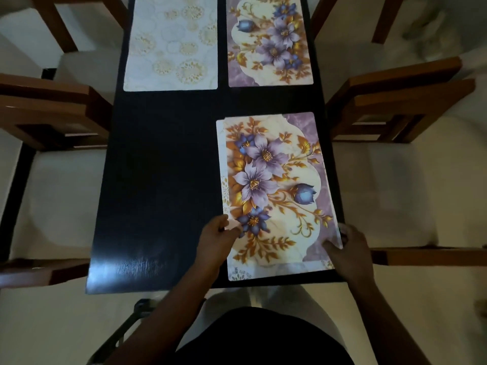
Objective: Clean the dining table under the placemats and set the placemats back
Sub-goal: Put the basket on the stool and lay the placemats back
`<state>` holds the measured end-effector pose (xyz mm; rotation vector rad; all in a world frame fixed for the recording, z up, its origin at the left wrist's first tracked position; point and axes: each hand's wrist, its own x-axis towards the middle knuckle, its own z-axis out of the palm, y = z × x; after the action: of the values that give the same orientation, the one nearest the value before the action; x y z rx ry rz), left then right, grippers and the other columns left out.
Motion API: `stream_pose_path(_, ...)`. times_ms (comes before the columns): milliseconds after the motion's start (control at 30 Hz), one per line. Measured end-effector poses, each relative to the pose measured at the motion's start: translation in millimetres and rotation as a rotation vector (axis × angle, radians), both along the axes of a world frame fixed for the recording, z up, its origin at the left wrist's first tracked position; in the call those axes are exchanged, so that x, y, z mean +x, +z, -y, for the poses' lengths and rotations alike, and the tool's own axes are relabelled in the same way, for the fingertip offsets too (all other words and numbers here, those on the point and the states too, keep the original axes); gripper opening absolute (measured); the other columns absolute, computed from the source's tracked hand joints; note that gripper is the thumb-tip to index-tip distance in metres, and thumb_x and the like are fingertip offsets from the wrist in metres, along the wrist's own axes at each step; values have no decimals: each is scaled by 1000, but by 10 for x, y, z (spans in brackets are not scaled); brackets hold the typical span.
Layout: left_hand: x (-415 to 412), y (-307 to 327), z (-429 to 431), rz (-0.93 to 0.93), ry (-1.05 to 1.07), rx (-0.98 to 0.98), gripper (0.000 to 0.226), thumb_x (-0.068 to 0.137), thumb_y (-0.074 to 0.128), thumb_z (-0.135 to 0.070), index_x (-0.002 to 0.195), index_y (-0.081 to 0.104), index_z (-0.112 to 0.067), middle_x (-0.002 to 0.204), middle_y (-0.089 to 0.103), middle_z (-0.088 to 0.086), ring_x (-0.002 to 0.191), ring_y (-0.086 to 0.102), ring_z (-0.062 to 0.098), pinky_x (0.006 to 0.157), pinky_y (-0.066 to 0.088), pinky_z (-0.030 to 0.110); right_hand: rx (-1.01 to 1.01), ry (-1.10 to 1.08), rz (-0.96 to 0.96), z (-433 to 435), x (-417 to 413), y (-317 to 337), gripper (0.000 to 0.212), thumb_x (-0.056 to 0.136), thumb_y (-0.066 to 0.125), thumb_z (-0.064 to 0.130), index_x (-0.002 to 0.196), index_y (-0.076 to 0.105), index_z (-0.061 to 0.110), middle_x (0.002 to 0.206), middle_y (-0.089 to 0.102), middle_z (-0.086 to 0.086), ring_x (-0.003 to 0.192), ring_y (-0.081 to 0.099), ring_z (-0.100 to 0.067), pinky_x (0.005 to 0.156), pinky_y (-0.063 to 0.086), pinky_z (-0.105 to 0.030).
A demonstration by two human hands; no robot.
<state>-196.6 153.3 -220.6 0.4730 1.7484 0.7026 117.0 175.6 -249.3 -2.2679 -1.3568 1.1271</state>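
Note:
On the near right of the dark dining table [158, 180] lies a purple floral placemat [276, 185], stacked on a white lace-pattern placemat whose edge [224, 191] peeks out on the left and bottom. My left hand [220, 237] pinches the stack's left edge near the bottom. My right hand [347, 248] grips its right edge at the table's side. At the far end lie a white lace placemat [171, 43] on the left and another purple floral placemat [270, 40] on the right.
Wooden chairs with pale cushions flank the table: two on the left [52, 114] and two on the right [408, 101]. The table's near-left part shows bare dark surface. A light floor lies below the near table edge.

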Motion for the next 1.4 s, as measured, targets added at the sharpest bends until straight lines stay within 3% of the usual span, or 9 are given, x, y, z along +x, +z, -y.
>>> stream_pose_path(167,142,122,43,39,57,-17,83,62,76,-38,140,60,-13,124,71,10,110,71,26,99,57,46,3,1,-7,-9,25,17,51,84,80,29,130,61,21,122,67,-3,103,68,-22,87,57,-38)
stream_pose_path(300,243,151,22,58,152,-49,76,62,74,-31,134,62,-9,115,73,12,108,72,31,103,56,53,81,-1,-11,-72,90,105,53,86,84,17,133,62,9,106,62,-2,92,62,-22,77,43,-29)
stream_pose_path(400,322,229,13,63,186,-80,24,76,78,-16,99,70,-16,101,74,11,104,72,34,97,54,46,139,70,-5,-95,124,181,40,89,81,16,125,66,12,99,63,1,87,59,-18,68,41,-20)
stream_pose_path(567,382,187,25,129,225,-102,25,80,79,-15,102,72,-5,112,73,28,104,73,35,102,54,57,185,161,23,-69,203,337,15,97,73,20,107,71,9,86,66,7,75,57,-3,66,35,-9)
stream_pose_path(767,514,173,77,150,223,-42,27,95,62,6,116,71,-8,107,75,22,98,75,35,95,60,52,322,138,69,40,269,472,9,95,75,22,91,76,15,80,75,0,70,65,-13,69,46,-25)
stream_pose_path(933,246,315,262,67,312,86,22,94,72,-5,109,78,-19,99,81,9,90,80,28,87,64,54,187,80,-221,-9,118,496,16,87,83,17,102,78,17,98,79,2,88,74,-18,71,53,-29)
stream_pose_path(1067,-251,491,406,-29,382,179,18,98,68,-6,108,78,-17,96,82,8,89,81,27,81,65,47,44,235,-342,-90,-290,429,15,82,86,8,83,72,15,77,76,0,78,74,-24,63,57,-36)
stream_pose_path(1200,-890,570,497,-98,450,219,16,99,67,-6,107,78,-15,93,82,10,86,81,28,79,64,46,46,394,-301,-171,-943,315,20,89,82,18,73,71,15,67,72,2,63,69,-11,69,60,-44)
stream_pose_path(1400,-1797,513,385,-207,519,244,27,97,63,2,94,78,-21,78,81,1,76,79,22,67,61,33,60,416,-301,-376,-1906,186,13,89,82,23,100,85,16,101,81,3,94,76,-18,91,59,-38)
